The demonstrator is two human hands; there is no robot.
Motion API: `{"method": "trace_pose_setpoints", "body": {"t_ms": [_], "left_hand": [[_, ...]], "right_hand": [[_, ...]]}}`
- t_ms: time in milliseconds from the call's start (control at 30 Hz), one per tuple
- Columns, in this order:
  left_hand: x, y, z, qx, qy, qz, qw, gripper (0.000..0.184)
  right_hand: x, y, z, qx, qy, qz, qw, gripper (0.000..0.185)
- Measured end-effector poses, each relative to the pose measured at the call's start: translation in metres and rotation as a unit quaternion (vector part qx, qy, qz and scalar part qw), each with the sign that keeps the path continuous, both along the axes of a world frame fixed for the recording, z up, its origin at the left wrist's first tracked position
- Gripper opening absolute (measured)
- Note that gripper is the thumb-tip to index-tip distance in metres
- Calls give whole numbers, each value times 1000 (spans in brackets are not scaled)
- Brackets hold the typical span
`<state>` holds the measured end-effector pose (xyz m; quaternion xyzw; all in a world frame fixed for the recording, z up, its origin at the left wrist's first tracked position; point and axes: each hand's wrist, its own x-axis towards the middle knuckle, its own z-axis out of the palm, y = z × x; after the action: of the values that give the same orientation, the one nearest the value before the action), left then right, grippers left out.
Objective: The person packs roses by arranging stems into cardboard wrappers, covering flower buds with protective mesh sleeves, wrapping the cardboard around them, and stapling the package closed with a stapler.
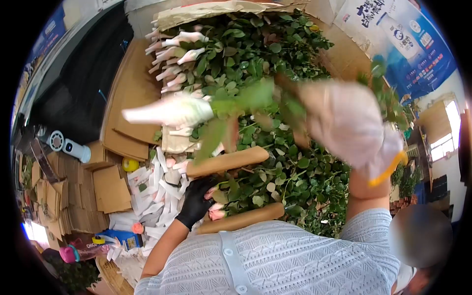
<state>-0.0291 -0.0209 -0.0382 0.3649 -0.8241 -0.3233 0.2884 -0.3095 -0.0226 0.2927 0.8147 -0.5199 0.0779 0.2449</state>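
Note:
My right hand, in a whitish glove with an orange cuff, is closed on the leafy stem of a rose. That rose's head is covered by a white sleeve and points left; it is blurred by motion. My left hand, in a black glove, curls against a pink rose, its fingertips partly hidden. Another pink rose lies just below it. These lie between an upper brown cardboard roll and a lower brown cardboard roll, stems to the right.
A large pile of leafy rose stems lies ahead, with several white-sleeved heads along its left side. Loose white sleeves are heaped at the left, by flattened cardboard, a small fan and a pink-capped bottle.

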Motion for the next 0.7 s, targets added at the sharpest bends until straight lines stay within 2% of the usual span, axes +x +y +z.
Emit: {"method": "trace_pose_setpoints", "body": {"t_ms": [33,67,100,133,167,200,267,300,333,433,467,533,567,600,700], "left_hand": [[1,-1,-20,53,35,3,998,50],[3,2,-32,106,70,8,992,51],[-5,7,3,188,177,33,965,41],[-9,1,22,221,91,51,970,34],[-8,-6,16,96,103,14,990,35],[-6,-9,8,-28,112,-24,993,35],[-8,-7,21,22,96,-17,995,38],[-7,-6,26,37,95,-11,995,41],[-2,-7,21,23,72,-24,997,45],[0,-15,25,10,58,-83,995,47],[5,-17,-5,171,148,-77,971,38],[7,-5,3,329,169,18,929,33],[7,-6,-1,283,190,10,940,38],[10,-4,-5,298,149,53,941,37],[7,0,-2,316,152,77,933,35]], "right_hand": [[-2,15,-18,92,-87,15,992,9],[-4,26,-48,214,-189,-11,958,7],[-7,36,-78,313,-290,-57,903,6],[-11,34,-122,389,-272,-92,875,7],[-16,31,-167,460,-246,-127,843,12],[-15,30,-202,482,-93,-106,865,21],[-9,46,-232,391,-141,-66,907,27],[-10,48,-236,394,-125,-86,906,30],[-11,51,-237,357,-169,-71,916,31],[-6,41,-211,460,-114,-137,870,30],[-4,40,-211,484,-80,-166,856,28],[-5,41,-212,462,-94,-149,869,16],[-7,45,-211,436,-108,-151,881,16],[-6,47,-211,413,-121,-145,891,16],[-23,50,-194,431,-127,-104,887,20]]}}
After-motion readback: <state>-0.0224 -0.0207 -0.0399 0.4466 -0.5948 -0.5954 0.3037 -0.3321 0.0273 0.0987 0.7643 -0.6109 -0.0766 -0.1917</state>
